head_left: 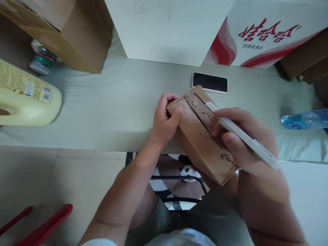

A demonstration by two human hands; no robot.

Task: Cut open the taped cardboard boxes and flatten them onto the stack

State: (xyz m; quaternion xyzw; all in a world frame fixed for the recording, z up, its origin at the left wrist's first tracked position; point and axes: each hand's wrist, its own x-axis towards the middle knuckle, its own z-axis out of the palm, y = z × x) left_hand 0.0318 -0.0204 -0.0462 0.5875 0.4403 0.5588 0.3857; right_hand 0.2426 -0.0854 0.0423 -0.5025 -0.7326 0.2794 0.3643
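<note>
The work in hand looks like running the slim white tool (239,133) over the top of the cardboard box (191,131), which is held tilted at the table's (115,112) front edge, near the phone (210,82). The left hand (166,123) is clamped on the box's far end, thumb on top, while the right hand (246,136) grips the tool, its tip by the dark seam (198,117); any further stroke would call for a steady box, light pressure and the left thumb well clear

Cardbd box (196,136), smooth plast. jug (33,109)
</note>
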